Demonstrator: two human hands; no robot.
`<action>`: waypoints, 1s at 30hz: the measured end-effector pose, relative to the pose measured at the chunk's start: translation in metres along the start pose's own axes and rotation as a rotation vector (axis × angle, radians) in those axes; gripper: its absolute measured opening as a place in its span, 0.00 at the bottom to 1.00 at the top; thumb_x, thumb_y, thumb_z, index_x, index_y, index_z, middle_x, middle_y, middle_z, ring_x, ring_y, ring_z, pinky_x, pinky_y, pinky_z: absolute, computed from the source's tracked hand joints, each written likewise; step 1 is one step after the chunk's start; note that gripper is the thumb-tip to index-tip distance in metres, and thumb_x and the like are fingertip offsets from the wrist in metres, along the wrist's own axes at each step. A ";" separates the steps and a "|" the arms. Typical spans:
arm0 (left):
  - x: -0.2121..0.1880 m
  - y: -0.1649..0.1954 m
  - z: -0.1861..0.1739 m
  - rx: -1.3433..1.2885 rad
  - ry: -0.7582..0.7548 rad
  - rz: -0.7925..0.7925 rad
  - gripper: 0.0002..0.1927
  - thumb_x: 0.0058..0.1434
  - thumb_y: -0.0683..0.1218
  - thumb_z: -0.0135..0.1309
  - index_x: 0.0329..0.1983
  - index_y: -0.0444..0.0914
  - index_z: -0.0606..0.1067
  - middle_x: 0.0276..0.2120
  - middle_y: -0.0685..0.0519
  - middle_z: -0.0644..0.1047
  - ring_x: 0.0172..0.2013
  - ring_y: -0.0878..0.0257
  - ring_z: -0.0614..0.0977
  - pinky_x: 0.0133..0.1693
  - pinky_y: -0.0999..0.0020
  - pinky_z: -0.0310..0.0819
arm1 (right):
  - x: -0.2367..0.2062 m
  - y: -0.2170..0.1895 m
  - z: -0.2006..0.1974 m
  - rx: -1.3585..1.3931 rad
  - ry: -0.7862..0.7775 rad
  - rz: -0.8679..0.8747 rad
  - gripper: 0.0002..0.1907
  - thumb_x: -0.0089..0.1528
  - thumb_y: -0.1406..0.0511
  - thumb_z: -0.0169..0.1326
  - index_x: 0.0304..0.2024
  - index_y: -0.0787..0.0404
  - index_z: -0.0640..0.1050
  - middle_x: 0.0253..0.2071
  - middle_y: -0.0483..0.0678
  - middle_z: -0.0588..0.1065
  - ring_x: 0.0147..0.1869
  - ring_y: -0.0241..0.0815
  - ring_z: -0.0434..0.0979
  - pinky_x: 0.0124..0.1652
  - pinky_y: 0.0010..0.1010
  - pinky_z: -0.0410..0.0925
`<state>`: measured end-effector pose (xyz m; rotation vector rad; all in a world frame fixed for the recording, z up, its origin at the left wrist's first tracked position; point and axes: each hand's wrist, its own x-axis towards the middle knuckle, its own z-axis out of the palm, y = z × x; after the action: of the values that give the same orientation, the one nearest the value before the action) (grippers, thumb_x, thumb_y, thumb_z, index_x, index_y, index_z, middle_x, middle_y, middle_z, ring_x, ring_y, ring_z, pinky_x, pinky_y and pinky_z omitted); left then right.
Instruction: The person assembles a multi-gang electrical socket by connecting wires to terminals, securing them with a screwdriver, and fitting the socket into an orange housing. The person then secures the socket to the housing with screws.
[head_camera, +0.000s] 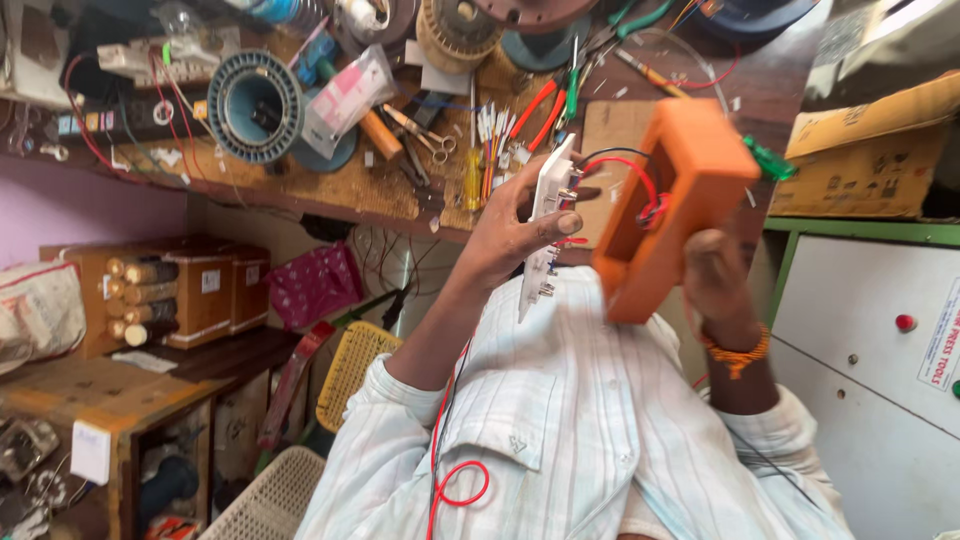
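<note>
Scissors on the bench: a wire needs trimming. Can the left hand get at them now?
Probably not yet: the left hand grips the white switch plate, though the scissors lie uncovered just beyond it.

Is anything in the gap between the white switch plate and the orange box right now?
Yes. Red and black wires loop across the gap from the back of the white switch plate, held in the left hand, into the open orange box, held in the right hand. Nothing else visible stands between them.
</note>
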<state>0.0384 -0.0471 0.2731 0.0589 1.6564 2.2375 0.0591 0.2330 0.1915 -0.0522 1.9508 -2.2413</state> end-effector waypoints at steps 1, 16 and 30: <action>0.004 -0.005 0.001 0.067 0.058 0.015 0.43 0.55 0.59 0.68 0.69 0.34 0.67 0.57 0.47 0.77 0.57 0.61 0.79 0.59 0.63 0.73 | 0.003 0.003 0.005 0.060 -0.075 -0.008 0.50 0.67 0.35 0.45 0.75 0.65 0.55 0.60 0.45 0.69 0.56 0.32 0.71 0.47 0.23 0.67; -0.001 0.021 0.023 0.632 -0.095 0.333 0.48 0.61 0.56 0.65 0.80 0.44 0.54 0.72 0.41 0.66 0.69 0.45 0.72 0.68 0.52 0.67 | 0.018 -0.049 -0.006 0.280 0.011 0.248 0.46 0.64 0.40 0.56 0.71 0.64 0.64 0.61 0.49 0.72 0.62 0.40 0.74 0.58 0.34 0.71; 0.057 -0.063 0.012 0.940 -0.296 -0.111 0.55 0.50 0.59 0.65 0.77 0.49 0.50 0.58 0.38 0.78 0.53 0.42 0.83 0.56 0.54 0.76 | 0.034 -0.038 0.000 -0.591 -0.098 0.074 0.55 0.58 0.40 0.62 0.76 0.62 0.59 0.68 0.56 0.70 0.69 0.47 0.70 0.62 0.38 0.66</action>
<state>0.0043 -0.0027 0.2086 0.4833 2.2809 1.1278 0.0220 0.2326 0.2259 -0.1559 2.4326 -1.5159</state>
